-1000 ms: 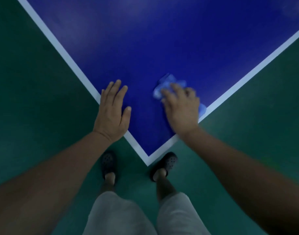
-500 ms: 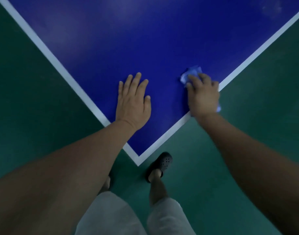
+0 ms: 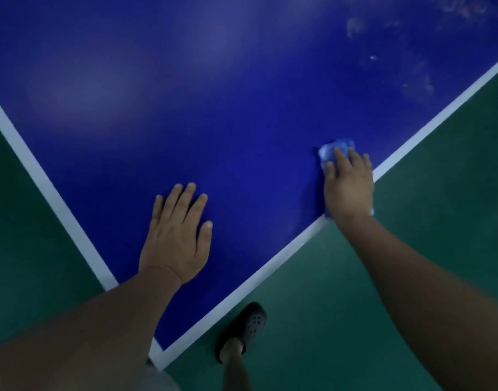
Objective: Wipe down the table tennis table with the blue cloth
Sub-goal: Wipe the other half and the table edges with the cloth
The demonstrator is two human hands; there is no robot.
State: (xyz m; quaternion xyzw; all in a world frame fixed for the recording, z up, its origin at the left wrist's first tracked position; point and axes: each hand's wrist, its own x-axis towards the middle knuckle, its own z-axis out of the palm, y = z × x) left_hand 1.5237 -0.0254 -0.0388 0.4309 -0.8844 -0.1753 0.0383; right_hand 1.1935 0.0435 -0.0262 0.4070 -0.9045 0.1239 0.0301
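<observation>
A corner of the dark blue table tennis table [image 3: 228, 114] with white edge lines points toward me. My right hand [image 3: 349, 187] lies flat with straight fingers on the crumpled blue cloth [image 3: 331, 150], pressing it onto the surface beside the white line of the right edge. Most of the cloth is hidden under the palm; a bit shows at the wrist side. My left hand [image 3: 180, 235] rests flat on the bare blue surface near the corner, fingers spread, holding nothing.
Pale dusty smudges [image 3: 417, 77] mark the table top at the upper right. Green floor [image 3: 411, 249] lies on both sides of the corner. My foot in a dark perforated clog [image 3: 247, 325] stands on the floor just right of the table corner.
My right hand has slid the cloth along the right edge, away from the corner. My left hand moved from the left edge line onto the blue surface. The view shifted right.
</observation>
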